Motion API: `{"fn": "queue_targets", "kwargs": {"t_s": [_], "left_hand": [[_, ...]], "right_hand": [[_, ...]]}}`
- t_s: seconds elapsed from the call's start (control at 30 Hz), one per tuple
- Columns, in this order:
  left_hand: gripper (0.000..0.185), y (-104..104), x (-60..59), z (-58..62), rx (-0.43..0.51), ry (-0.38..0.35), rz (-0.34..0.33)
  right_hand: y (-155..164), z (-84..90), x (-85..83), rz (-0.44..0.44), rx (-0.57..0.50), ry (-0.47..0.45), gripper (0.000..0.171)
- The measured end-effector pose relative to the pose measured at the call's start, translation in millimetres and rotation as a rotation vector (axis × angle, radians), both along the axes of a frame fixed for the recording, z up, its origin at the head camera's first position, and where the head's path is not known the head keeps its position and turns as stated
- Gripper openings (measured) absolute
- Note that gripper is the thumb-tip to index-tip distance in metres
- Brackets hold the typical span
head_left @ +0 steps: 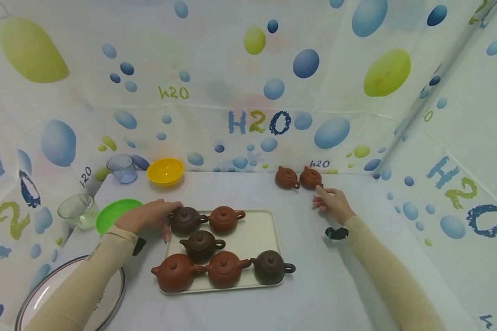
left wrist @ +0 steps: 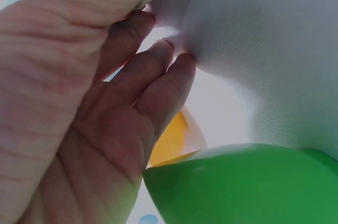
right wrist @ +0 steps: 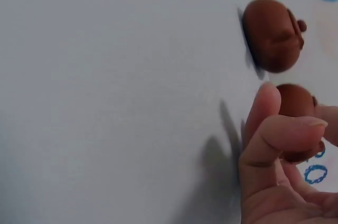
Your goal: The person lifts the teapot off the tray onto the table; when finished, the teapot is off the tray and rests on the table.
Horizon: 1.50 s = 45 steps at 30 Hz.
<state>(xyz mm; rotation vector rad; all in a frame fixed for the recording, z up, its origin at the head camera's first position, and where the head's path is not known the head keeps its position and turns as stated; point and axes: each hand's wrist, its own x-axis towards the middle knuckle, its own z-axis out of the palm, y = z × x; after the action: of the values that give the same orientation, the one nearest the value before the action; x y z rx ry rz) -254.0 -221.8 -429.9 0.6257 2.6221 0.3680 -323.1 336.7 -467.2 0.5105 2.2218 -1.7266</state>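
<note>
My left hand [head_left: 151,215] is at the far left corner of the cream tray [head_left: 254,230], holding a dark brown teapot [head_left: 186,220] at its spout side. In the left wrist view, that hand's lower fingers [left wrist: 150,68] are loosely bent. On the tray stand several other teapots, among them a reddish-brown teapot [head_left: 223,219] and a dark teapot [head_left: 200,244]. My right hand [head_left: 333,202] reaches to the back and pinches the handle of a small reddish teapot [head_left: 310,178]. A matching small teapot [head_left: 286,178] stands just left of it.
Left of the tray are a green bowl [head_left: 116,211], a clear glass cup [head_left: 79,214], a yellow bowl [head_left: 165,172] and a bluish glass cup [head_left: 123,170]. A round glass lid [head_left: 107,299] lies at the near left, partly under my sleeve. Patterned curtains stand behind and beside the table.
</note>
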Motion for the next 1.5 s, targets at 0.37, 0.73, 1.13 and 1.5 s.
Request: {"fn": "queue_targets", "kwargs": {"t_s": [0.37,0.73,1.13,1.5], "left_hand": [[0.086,-0.6,-1.0,-1.7,0.008,0.01,-0.007],[0.082,1.6,-1.4,-0.5,0.001,-0.001,-0.002],[0.079,2.3,1.8,-0.9,0.009,0.007,-0.002],[0.083,2.3,1.4,0.5,0.009,0.001,0.005]], "right_hand": [[-7.6,4.2,49.9,0.2,-0.03,-0.015,0.058],[-33.4,7.4,116.5,0.668,0.005,0.056,0.037],[-55.3,0.4,149.5,0.97,-0.092,0.04,0.04],[-68.8,-4.0,165.9,0.986,-0.261,-0.074,0.059]]}}
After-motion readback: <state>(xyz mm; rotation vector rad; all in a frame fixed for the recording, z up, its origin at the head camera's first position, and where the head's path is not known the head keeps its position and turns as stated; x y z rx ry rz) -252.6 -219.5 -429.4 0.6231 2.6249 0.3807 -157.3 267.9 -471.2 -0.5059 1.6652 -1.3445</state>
